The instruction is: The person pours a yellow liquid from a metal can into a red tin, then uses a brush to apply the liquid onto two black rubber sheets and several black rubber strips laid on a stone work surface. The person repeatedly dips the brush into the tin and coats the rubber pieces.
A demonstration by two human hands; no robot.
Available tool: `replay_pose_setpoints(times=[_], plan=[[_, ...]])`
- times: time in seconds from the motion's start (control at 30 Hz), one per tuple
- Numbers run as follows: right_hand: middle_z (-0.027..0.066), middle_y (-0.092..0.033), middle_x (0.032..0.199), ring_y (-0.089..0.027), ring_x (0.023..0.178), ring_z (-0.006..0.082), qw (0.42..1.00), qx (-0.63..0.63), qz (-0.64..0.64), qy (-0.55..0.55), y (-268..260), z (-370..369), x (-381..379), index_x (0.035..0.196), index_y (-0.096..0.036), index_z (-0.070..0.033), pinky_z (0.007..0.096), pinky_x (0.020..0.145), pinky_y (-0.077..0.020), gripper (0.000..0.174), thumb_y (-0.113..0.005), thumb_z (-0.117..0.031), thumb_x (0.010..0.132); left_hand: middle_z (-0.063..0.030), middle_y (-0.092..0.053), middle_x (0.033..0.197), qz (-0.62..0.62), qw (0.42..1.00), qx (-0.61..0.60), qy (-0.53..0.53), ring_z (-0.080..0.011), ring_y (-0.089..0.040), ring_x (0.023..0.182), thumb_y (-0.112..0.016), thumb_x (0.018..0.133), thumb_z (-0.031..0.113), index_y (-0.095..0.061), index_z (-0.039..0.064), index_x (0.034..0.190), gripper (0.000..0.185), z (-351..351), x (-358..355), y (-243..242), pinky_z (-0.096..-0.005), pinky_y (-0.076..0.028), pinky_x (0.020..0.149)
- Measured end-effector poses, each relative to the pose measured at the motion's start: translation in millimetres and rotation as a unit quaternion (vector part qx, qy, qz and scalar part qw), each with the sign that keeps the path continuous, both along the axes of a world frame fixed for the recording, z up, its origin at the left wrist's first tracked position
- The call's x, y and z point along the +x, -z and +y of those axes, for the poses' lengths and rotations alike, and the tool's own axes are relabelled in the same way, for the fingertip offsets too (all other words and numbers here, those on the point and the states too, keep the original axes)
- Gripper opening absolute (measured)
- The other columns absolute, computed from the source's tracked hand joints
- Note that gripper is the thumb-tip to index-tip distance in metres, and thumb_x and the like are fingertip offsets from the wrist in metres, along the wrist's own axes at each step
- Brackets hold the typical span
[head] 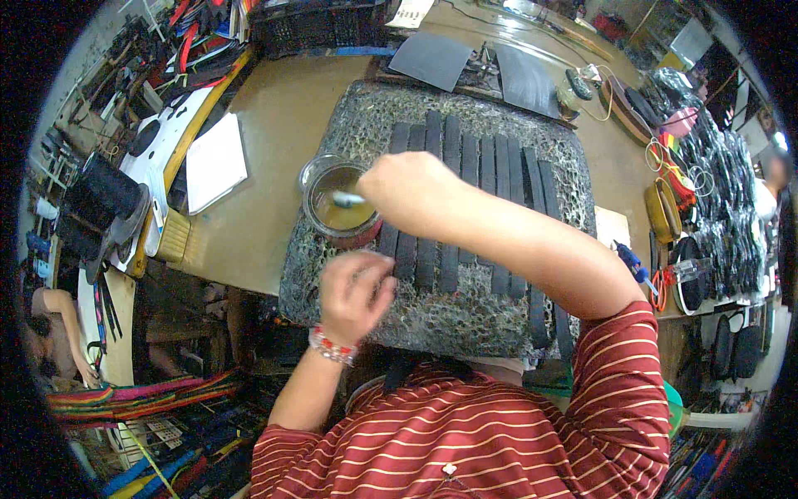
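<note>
My right hand [402,184] is closed above a round glass jar [343,234] of yellowish liquid. A blurred white-and-blue tool end [346,199], perhaps a brush, reaches from this hand into the jar's mouth. My left hand [355,290], blurred, hovers just in front of the jar with its fingers apart and nothing visible in them. Beside it, black flat strips [427,262] lie side by side, running away from me on a dark, speckled, pitted slab [436,321]. My right forearm hides the middle of several strips.
Two curved black sheets [432,61] lean behind the slab. On the left are white paper [216,163] and a wide brush [173,237]. A blue glue gun [632,261], an olive pouch [663,210] and shiny plastic-wrapped goods [726,206] lie right. Another person's arm [65,318] shows far left.
</note>
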State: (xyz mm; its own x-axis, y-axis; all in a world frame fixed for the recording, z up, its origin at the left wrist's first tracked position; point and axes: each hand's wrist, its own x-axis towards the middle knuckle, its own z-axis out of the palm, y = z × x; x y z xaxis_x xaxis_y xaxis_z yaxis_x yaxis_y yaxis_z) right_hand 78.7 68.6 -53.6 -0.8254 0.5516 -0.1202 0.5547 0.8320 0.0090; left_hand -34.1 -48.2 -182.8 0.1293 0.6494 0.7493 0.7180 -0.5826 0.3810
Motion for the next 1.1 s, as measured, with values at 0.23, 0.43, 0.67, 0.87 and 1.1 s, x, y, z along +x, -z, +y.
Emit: replay_pose_setpoints(times=[0.23,0.43,0.67,0.87,1.1], plan=[[0.0140,-0.062,0.081,-0.061,0.077,0.0261,0.894,0.154,0.420,-0.010,-49.8,-12.1,52.5,0.103,-0.067,-0.009,0.0353,0.069,-0.0479,0.022,-0.056,-0.012,0.083,-0.0204,-0.046,0.128,-0.134,0.980,-0.091,-0.112,-0.0335,-0.047,0.118,-0.085,0.057,0.022,-0.008,0.006,0.142,0.116,43.6,-46.7,-4.5,-0.0409,-0.038,0.100],[0.0115,-0.061,0.079,-0.061,0.075,0.0233,0.969,-0.017,0.197,0.150,15.8,-41.6,46.9,0.109,-0.064,-0.012,0.0358,0.069,-0.0475,0.026,-0.060,-0.011,0.083,-0.0231,-0.045,0.127,-0.218,0.968,-0.122,-0.007,-0.0330,-0.050,0.116,-0.088,0.054,0.022,0.001,0.009,0.143,0.126,73.5,-39.7,0.8,-0.0407,-0.041,0.097],[0.0155,-0.066,0.095,-0.065,0.086,0.0210,0.875,0.036,0.429,0.223,-14.2,-13.7,100.6,0.105,-0.066,-0.008,0.0304,0.079,-0.0479,0.021,-0.055,-0.012,0.087,-0.0255,-0.038,0.133,-0.238,0.962,-0.113,-0.073,-0.0350,-0.045,0.119,-0.086,0.057,0.033,0.000,0.009,0.143,0.124,106.3,-52.3,8.6,-0.0430,-0.037,0.100],[0.0194,-0.064,0.083,-0.063,0.079,0.0345,0.900,0.006,0.238,0.365,41.1,-6.6,101.6,0.102,-0.066,-0.011,0.0381,0.074,-0.0491,0.023,-0.054,-0.019,0.085,-0.0210,-0.010,0.147,-0.250,0.959,0.030,-0.127,-0.0342,-0.012,0.136,-0.063,0.079,0.047,-0.001,0.005,0.144,0.099,114.8,-69.2,34.5,-0.0482,-0.008,0.110],[0.0202,-0.064,0.080,-0.063,0.077,0.0366,0.909,0.052,0.175,0.376,99.9,56.8,87.4,0.091,-0.065,-0.007,0.0449,0.072,-0.0503,0.021,-0.049,-0.019,0.087,-0.0187,-0.016,0.143,-0.291,0.940,0.047,-0.172,-0.0332,-0.013,0.135,-0.049,0.090,0.035,-0.013,0.004,0.141,0.070,116.1,-78.9,39.0,-0.0469,-0.011,0.110]])
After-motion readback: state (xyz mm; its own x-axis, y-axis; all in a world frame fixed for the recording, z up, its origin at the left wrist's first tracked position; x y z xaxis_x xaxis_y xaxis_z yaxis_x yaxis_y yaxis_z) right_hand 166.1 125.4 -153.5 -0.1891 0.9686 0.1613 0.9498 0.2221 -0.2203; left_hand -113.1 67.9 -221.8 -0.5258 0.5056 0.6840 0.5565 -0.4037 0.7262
